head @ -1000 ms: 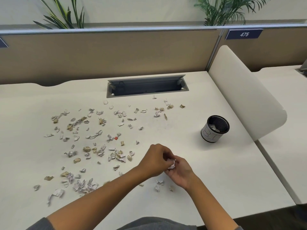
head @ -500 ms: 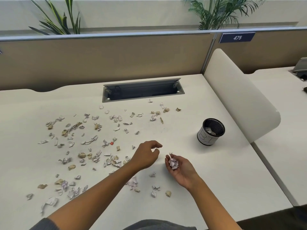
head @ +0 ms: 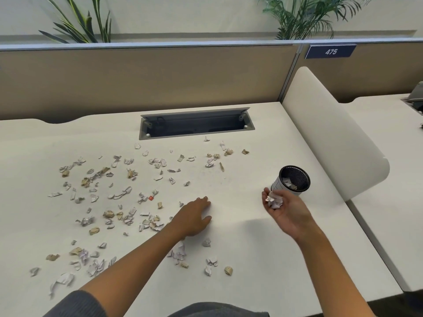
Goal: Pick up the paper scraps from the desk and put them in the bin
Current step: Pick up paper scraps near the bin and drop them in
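Several white and tan paper scraps (head: 119, 193) lie scattered over the left and middle of the cream desk (head: 251, 259). My right hand (head: 286, 209) is palm-up, cupped around a small wad of crumpled scraps (head: 273, 200), just in front of and left of the bin (head: 291, 183). The bin is a small black mesh cup with a white label; some scraps lie inside it. My left hand (head: 194, 217) hovers low over the desk, palm down, fingers spread, holding nothing, beside a cluster of scraps (head: 151, 224).
A grey open cable tray (head: 196, 124) is sunk into the desk at the back. A curved cream divider (head: 332, 133) rises right of the bin. Brown partition panels (head: 146, 78) and plants (head: 304, 17) stand behind. More scraps (head: 211, 261) lie near the front edge.
My hands have parted. The right hand carried the wad of scraps rightward to the bin. The left hand opened and moved out over the desk.
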`<state>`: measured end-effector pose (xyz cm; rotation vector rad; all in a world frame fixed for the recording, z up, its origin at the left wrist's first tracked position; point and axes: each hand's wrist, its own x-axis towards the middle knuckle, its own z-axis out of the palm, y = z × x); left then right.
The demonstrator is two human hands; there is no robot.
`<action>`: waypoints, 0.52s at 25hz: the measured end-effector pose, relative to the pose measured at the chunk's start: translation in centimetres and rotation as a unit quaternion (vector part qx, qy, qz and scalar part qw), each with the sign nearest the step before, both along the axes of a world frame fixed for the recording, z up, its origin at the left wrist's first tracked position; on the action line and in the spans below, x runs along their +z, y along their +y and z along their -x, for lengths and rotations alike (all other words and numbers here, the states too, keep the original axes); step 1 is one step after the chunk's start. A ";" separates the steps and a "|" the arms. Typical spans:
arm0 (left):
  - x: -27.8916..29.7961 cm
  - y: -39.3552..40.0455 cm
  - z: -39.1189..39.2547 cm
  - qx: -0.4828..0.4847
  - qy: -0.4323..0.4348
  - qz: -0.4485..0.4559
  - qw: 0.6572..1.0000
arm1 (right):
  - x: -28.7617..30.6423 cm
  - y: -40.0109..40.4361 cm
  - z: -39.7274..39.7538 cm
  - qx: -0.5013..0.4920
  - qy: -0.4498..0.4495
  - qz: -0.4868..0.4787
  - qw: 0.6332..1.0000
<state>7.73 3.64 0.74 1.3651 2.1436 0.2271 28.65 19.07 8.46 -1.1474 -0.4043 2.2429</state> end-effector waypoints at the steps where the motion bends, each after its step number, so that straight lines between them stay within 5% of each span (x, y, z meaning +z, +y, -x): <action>1: 0.0 0.0 0.1 -0.008 0.006 0.002 1.000 | 0.5 0.9 -0.4 -0.008 0.000 -0.018 1.000; 7: -0.2 -0.2 -0.1 -0.028 0.011 0.014 0.999 | 2.2 6.8 -2.3 -0.087 0.011 -0.072 0.994; 13: 0.4 0.1 0.5 -0.040 0.014 0.029 0.999 | 1.0 9.1 -2.1 -0.049 -0.119 -0.196 0.972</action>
